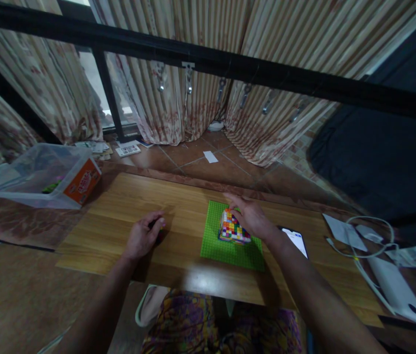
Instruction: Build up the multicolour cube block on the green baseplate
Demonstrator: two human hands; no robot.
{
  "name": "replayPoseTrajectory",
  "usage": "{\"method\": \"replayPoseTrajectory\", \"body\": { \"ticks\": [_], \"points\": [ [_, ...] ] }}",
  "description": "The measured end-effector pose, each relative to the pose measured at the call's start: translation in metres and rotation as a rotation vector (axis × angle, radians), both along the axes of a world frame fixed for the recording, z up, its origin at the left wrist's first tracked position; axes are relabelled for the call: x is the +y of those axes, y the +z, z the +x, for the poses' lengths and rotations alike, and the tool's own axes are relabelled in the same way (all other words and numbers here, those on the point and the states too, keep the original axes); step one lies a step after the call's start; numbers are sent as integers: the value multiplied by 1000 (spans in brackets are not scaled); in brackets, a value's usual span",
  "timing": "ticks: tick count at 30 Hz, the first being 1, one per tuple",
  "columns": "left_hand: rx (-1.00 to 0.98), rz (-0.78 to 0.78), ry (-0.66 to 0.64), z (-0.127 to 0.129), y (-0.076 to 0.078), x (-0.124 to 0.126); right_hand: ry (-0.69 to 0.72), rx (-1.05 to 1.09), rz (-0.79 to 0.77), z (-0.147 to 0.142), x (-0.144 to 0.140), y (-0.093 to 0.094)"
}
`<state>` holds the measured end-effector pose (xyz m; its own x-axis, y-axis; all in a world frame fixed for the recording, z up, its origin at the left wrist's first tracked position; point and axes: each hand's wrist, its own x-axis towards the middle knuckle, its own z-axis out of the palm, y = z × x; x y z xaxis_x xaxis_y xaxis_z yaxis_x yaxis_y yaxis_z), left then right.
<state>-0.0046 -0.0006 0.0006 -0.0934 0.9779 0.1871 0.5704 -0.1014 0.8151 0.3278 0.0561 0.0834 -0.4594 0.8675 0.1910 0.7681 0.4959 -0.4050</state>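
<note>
A green studded baseplate [211, 246] lies on the wooden table. On it sits a low block of many-coloured toy bricks [233, 228], with white, orange, red, yellow and purple studs. My right hand [248, 214] hovers over the block's far right side, fingers stretched out. Its thumb side overlaps the top bricks; whether it touches them I cannot tell. To the left of the baseplate, my left hand [144, 237] rests near the tabletop with curled fingers. Tiny pink and yellow bits, apparently small toy bricks, show at its fingertips; the rest is hidden.
A clear plastic bin [45, 172] with an orange label stands at the left. Right of the baseplate lies a lit phone [295, 242]. Further right are a white cable [355, 255], papers and a long white device [399, 290]. A dark metal bar [208, 54] crosses above the table.
</note>
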Motion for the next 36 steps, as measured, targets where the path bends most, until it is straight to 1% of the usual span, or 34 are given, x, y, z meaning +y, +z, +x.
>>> {"method": "replayPoseTrajectory", "body": {
  "ticks": [4,7,14,17,20,24,28,30,32,34,36],
  "points": [
    [-2,-3,11,0,-1,-1,52,-78,24,0,5,3],
    [27,7,10,0,-2,0,80,-99,36,-1,7,4],
    [25,8,3,-1,-2,0,91,-133,-58,0,12,4],
    [17,7,6,0,-2,0,94,-140,-51,0,14,4],
    [2,4,-1,0,-1,-1,89,-134,-46,-1,13,3],
    [-12,-1,-3,0,-2,0,48,-111,-67,-1,12,1],
    [-18,-6,-1,0,-1,0,49,2,-100,2,8,-1],
    [-41,3,3,0,-1,0,9,85,-106,3,3,0],
    [-94,1,15,1,0,-1,-89,154,-83,2,-5,1],
    [-193,-22,36,3,1,-2,-189,216,-41,-3,-16,4],
    [-337,-50,64,5,5,-3,-220,279,1,-11,-28,5]
  ]
}}
